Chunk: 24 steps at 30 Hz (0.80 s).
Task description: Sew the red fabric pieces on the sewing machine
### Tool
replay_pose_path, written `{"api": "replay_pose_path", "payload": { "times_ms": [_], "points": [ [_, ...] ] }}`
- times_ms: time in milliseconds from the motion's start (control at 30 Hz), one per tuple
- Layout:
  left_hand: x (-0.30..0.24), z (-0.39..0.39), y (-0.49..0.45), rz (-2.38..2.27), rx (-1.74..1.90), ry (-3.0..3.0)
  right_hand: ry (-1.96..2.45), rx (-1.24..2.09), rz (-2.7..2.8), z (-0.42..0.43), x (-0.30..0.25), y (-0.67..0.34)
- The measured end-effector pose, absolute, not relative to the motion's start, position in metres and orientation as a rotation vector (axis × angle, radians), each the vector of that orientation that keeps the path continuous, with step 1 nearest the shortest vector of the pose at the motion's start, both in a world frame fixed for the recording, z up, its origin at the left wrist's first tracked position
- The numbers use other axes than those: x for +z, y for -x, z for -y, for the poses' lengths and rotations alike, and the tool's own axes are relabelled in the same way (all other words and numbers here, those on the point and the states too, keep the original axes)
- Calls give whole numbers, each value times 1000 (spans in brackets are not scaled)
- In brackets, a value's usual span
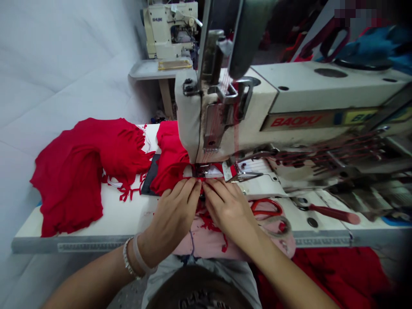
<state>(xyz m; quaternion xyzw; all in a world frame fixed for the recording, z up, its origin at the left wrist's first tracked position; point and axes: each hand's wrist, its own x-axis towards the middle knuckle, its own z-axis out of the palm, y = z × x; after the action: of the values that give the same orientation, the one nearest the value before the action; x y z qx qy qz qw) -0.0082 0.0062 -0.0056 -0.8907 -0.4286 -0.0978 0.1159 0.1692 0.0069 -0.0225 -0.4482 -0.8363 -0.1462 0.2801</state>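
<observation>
My left hand (172,219) and my right hand (225,210) meet at the fingertips, pinching a strip of red knit fabric (170,159) just in front of the presser foot (201,170) of an industrial sewing machine (305,98) marked BAOYU. The strip runs under the foot, and the needle area is partly hidden by metal parts. More of the fabric bunches behind the machine head. To the left lies a larger heap of ragged red knit (71,180). My left wrist wears beaded bracelets.
Red-handled scissors (267,207) and a red-handled screwdriver (334,214) lie on the white table (96,223), right of my hands. Pink cloth (206,240) covers my lap. Red fabric (334,274) lies on the floor. Another sewing machine (169,30) stands behind.
</observation>
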Motion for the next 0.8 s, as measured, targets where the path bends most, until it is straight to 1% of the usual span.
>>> {"api": "replay_pose_path", "payload": {
  "times_ms": [333, 600, 700, 800],
  "points": [
    [-14, -17, 11, 1244, -379, 2689, 1262, -356, 2202, -16, -23, -165],
    [-17, -21, 12, 1163, -419, 2717, 1233, -59, 2133, -23, -30, -171],
    [-13, -26, 9, 1145, -474, 2700, 1241, -80, 2164, -23, -30, -170],
    [-11, -29, 5, 1171, -456, 2700, 1205, -182, 2195, -23, -29, -167]
  ]
}}
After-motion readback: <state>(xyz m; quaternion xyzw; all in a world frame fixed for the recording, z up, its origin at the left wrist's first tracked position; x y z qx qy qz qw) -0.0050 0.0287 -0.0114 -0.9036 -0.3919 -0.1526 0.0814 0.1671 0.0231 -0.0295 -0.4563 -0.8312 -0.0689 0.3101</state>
